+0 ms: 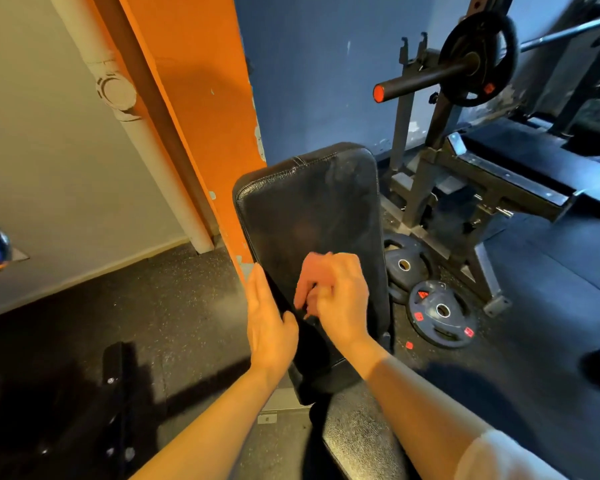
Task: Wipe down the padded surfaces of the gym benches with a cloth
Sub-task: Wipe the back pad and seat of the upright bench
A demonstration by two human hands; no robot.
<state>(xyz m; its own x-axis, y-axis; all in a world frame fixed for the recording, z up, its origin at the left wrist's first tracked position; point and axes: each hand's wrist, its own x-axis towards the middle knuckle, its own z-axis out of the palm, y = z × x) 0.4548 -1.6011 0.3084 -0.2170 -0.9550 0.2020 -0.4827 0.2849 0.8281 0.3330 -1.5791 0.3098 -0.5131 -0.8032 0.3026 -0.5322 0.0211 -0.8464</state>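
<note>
Looking down from head height, the view centres on a black padded backrest (309, 216) of a gym bench, tilted upward and away toward twelve o'clock, its leather-like surface scuffed and faintly streaked. The left hand (269, 323) lies along the pad's left edge at about seven o'clock of the pad, fingers straight and together, the thumb resting on the face of the pad. The right hand (333, 296) sits just beside it at five o'clock, fingers curled and pressed against the pad; something small and dark shows beneath the curled fingers, but whether this is a cloth cannot be told. The two hands are near each other without touching. The bench's textured black seat (357, 441) lies below the backrest at six o'clock. Behind the pad at eleven o'clock stands an orange pillar (201, 98) with chipped paint, and a pale pipe (118, 91) runs along the wall beside it. At two o'clock a loaded barbell (465, 67) rests on a rack above a second bench (520, 168). Black weight plates (440, 311) with red marks lie on the dark speckled floor (153, 306) at three o'clock.
</note>
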